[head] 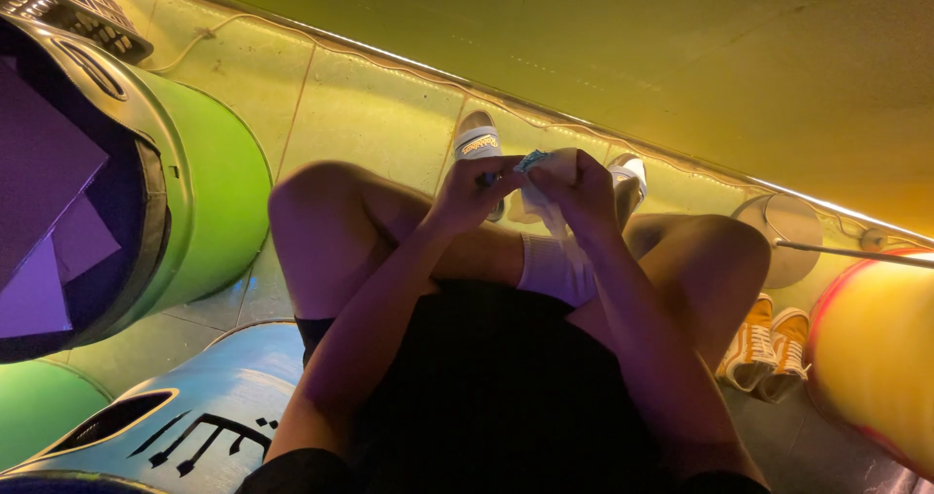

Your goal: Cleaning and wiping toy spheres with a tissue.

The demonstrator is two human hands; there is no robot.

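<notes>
White cloth [556, 260] hanging over my lap | left hand [474, 190] and right hand [581, 194] both pinching its top edge, a small teal bit [530, 160] between fingertips | risk: I'm gripping too lightly, so it could be slipping onto the tiled floor [370, 114] by my sandal [478, 140].

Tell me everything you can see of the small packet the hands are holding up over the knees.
The packet is small, pale with a blue-green top edge, and looks like thin crinkled wrapper or tissue pack; details are blurred. It sits raised between both knees, pinched by the left hand at its left side and the right hand wrapped over its right. A white strip hangs below it toward the lap.
</notes>
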